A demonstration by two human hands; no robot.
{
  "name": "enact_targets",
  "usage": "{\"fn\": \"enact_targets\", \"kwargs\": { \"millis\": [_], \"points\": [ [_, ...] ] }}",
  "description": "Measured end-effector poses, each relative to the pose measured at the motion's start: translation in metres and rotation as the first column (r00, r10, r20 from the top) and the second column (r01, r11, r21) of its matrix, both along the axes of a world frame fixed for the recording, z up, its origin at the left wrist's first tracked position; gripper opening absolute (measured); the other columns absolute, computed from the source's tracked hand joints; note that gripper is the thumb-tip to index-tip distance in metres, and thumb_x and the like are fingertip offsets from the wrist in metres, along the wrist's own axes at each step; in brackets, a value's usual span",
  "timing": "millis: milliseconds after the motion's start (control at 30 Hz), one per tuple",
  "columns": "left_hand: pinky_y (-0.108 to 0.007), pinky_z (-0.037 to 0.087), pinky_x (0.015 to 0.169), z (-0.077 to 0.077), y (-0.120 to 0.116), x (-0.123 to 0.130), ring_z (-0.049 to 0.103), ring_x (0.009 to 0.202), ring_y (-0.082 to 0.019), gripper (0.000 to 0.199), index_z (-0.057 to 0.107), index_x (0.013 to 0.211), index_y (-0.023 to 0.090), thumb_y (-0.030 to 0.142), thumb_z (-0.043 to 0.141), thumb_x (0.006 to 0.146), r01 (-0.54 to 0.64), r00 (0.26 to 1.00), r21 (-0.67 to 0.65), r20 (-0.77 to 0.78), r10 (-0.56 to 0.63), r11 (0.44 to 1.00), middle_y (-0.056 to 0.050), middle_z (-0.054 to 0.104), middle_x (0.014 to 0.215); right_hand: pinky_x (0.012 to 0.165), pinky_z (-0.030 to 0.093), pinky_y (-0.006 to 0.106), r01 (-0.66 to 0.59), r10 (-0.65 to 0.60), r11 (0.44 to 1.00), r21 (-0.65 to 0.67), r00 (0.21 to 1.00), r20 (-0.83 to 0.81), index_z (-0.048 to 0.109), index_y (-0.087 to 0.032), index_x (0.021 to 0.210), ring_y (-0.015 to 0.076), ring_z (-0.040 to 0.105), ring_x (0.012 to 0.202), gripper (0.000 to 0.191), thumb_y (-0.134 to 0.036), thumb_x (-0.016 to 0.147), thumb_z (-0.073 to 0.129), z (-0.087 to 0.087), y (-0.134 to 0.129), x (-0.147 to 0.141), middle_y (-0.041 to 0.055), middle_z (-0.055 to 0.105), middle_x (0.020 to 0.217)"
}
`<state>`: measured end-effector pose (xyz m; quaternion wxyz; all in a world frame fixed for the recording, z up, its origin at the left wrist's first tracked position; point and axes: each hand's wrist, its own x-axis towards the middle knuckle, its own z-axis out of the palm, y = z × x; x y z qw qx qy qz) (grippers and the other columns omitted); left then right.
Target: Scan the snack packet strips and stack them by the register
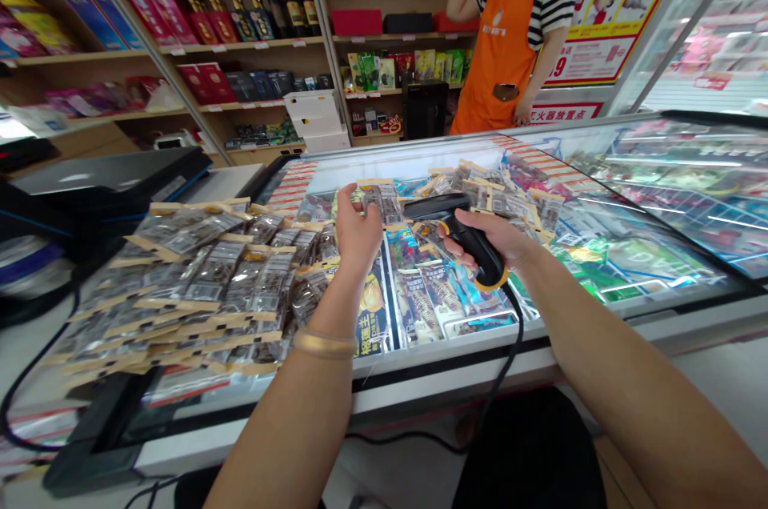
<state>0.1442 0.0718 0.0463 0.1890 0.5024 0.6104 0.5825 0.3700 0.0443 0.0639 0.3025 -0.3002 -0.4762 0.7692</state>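
Observation:
My right hand (495,237) is closed round the grip of a black barcode scanner (441,207) with yellow trim; its head points left. From the scanner's base a black cable (513,333) runs down over the front edge. My left hand (358,233) pinches a small clear snack packet (384,201) by its near side, with the barcode label facing up in front of the scanner. Left of that hand lies a large heap of similar packets (222,277) with tan edges. A second pile of packets (489,193) lies beyond the scanner.
Beneath is a glass-topped freezer (456,369) with colourful packs (438,297) inside. Dark counter equipment (114,181) stands at the left. A person in an orange apron (498,45) stands behind the freezer, by shelves (240,45) of boxes and bottles.

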Motion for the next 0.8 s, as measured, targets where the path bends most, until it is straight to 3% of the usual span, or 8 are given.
{"fn": "enact_targets", "kwargs": {
  "millis": [400, 533, 667, 800],
  "points": [
    [-0.031, 0.048, 0.072, 0.002, -0.004, 0.003, 0.056, 0.067, -0.015, 0.049, 0.051, 0.131, 0.02, 0.017, 0.055, 0.082, -0.02, 0.998, -0.03, -0.052, 0.019, 0.999, 0.0, 0.059, 0.085, 0.038, 0.039, 0.02, 0.004, -0.005, 1.0, 0.025, 1.0, 0.013, 0.057, -0.015, 0.089, 0.0093, 0.047, 0.043, 0.04, -0.052, 0.08, 0.07, -0.001, -0.001, 0.0, -0.0006, 0.057, 0.06],
    [-0.034, 0.051, 0.077, 0.006, -0.009, 0.002, 0.06, 0.074, -0.018, 0.05, 0.053, 0.133, 0.02, 0.014, 0.051, 0.084, 0.0, 0.984, -0.069, -0.177, -0.013, 0.998, -0.003, 0.063, 0.088, 0.04, 0.041, 0.02, 0.006, -0.006, 1.0, 0.021, 1.0, -0.028, 0.058, -0.016, 0.09, 0.009, 0.047, 0.044, 0.041, -0.053, 0.079, 0.071, -0.003, -0.002, 0.0, -0.0007, 0.057, 0.061],
    [-0.039, 0.048, 0.094, 0.022, -0.025, -0.017, 0.063, 0.093, -0.023, 0.04, 0.067, 0.116, 0.019, 0.01, 0.047, 0.083, 0.033, 0.905, -0.06, -0.421, -0.055, 0.998, -0.007, 0.068, 0.096, 0.039, 0.041, 0.02, 0.012, -0.011, 1.0, 0.01, 0.999, -0.03, 0.06, -0.015, 0.094, 0.0088, 0.047, 0.044, 0.042, -0.053, 0.081, 0.068, -0.007, -0.002, -0.004, -0.0007, 0.057, 0.062],
    [-0.041, 0.048, 0.098, 0.031, -0.054, -0.051, 0.063, 0.098, -0.025, 0.036, 0.072, 0.109, 0.02, 0.013, 0.048, 0.082, 0.016, 0.853, -0.033, -0.521, -0.031, 0.999, -0.009, 0.07, 0.097, 0.037, 0.04, 0.02, -0.045, 0.046, 0.999, 0.013, 0.998, -0.05, 0.06, -0.014, 0.093, 0.0089, 0.047, 0.042, 0.042, -0.054, 0.081, 0.067, -0.009, -0.008, -0.02, -0.0009, 0.056, 0.061]
  ]
}}
